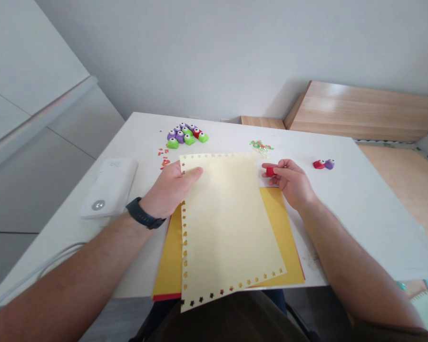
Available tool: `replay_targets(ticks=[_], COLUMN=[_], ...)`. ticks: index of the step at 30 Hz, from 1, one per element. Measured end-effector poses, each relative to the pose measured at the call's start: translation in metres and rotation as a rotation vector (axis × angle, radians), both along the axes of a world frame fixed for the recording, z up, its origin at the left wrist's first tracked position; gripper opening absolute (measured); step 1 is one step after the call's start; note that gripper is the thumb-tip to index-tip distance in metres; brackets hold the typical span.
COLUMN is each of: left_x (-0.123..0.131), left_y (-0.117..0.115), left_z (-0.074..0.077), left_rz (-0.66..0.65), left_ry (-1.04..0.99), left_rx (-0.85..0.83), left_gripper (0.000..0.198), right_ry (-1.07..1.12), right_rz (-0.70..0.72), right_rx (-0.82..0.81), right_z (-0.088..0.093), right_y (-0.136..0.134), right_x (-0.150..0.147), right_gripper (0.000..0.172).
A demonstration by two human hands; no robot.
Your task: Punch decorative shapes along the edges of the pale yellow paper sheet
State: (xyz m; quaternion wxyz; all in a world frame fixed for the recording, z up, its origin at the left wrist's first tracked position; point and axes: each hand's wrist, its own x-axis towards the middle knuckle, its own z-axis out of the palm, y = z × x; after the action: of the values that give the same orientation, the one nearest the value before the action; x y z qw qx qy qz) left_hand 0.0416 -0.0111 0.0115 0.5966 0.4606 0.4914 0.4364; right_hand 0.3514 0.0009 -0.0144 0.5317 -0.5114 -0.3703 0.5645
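Note:
A cream sheet of paper (224,213) is pinched at its upper left edge by my left hand (174,185), the thumb lying on top. Small shapes, many of them stars, are cut out along its top, left and bottom edges; its right edge looks uncut. My right hand (288,178) is closed on a small red paper punch (270,171), just off the sheet's upper right edge. The punch's underside is hidden by the fingers. Beneath the cream sheet lie yellow paper (280,228) and a red sheet (167,297), of which only a border shows.
Several purple, green and red punches (185,135) cluster at the back left. A red punch (318,164) and a purple punch (329,164) stand at right. Paper bits (261,145) lie behind the sheet, orange-red scraps (165,162) left. A white box-shaped device (110,185) and cable (57,256) occupy the left.

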Motion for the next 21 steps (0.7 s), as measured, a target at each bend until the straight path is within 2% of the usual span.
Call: replay_targets(ticks=[4,10,16,21], left_x=[0.001,0.001,0.002,0.003], left_y=[-0.001,0.0,-0.001,-0.002], left_z=[0.003,0.001,0.002,0.004], left_rz=[-0.01,0.037,0.048,0.052], left_ry=[0.005,0.011,0.029,0.045], left_rx=[-0.017,0.011,0.026,0.061], left_gripper=[0.034,0.037,0.037,0.035], right_ry=[0.023,0.014,-0.24,-0.386], right_rz=[0.017,-0.004,-0.114,-0.028], right_rx=[-0.011,-0.007,0.055,-0.041], right_z=[0.0,0.0,-0.002,0.0], right_y=[0.001,0.003,0.006,0.006], right_x=[0.001,0.001,0.009,0.009], right_gripper=[0.023,0.02,0.018,0.016])
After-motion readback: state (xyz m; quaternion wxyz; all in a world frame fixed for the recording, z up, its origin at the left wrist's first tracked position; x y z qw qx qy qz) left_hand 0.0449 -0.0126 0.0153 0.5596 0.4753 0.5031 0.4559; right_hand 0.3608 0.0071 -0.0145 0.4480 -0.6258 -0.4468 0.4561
